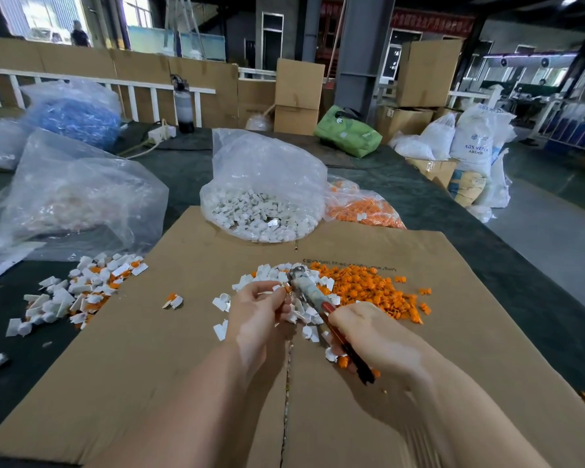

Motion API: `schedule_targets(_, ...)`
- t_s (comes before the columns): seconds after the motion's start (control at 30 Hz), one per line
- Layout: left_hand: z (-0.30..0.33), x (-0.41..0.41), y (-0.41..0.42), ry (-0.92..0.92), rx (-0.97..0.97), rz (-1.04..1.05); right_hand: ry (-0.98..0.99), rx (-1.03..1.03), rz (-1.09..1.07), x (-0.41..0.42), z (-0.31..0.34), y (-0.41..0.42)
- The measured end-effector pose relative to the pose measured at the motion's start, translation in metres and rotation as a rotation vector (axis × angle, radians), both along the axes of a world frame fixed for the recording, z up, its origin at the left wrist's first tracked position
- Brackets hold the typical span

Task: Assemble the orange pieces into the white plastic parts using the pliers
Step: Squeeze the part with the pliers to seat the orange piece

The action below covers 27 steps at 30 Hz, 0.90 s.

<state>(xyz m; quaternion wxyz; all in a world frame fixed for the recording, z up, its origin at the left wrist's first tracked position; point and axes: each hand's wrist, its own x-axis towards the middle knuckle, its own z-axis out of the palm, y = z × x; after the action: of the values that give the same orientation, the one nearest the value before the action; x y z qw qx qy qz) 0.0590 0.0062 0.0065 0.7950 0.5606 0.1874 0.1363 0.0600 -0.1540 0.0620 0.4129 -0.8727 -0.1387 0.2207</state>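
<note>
My right hand grips the red and black handles of the pliers, whose taped jaws point up and left. My left hand pinches a small white part with an orange piece right at the jaws. Loose white plastic parts lie under and beyond my hands on the cardboard sheet. A heap of orange pieces spreads to the right of the pliers. A pile of assembled white-and-orange parts lies at the left edge of the cardboard.
A clear bag of white parts stands at the far end of the cardboard, with a bag of orange pieces to its right. Large clear bags sit at the left. Boxes and sacks stand beyond the table.
</note>
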Motion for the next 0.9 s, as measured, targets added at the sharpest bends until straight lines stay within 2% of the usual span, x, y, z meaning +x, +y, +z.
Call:
schedule_targets(0.37,0.003,0.004,0.006,0.025,0.083,0.066,0.225,0.081,-0.019,-0.007,0.004,0.006)
schedule_targets(0.73,0.002,0.007,0.001,0.057,0.031,0.086,0.131,0.021,0.023,-0.006,-0.001,0.003)
schedule_targets(0.9,0.002,0.007,-0.002,0.067,0.001,0.081,-0.136,-0.151,0.03,-0.007,-0.008,0.006)
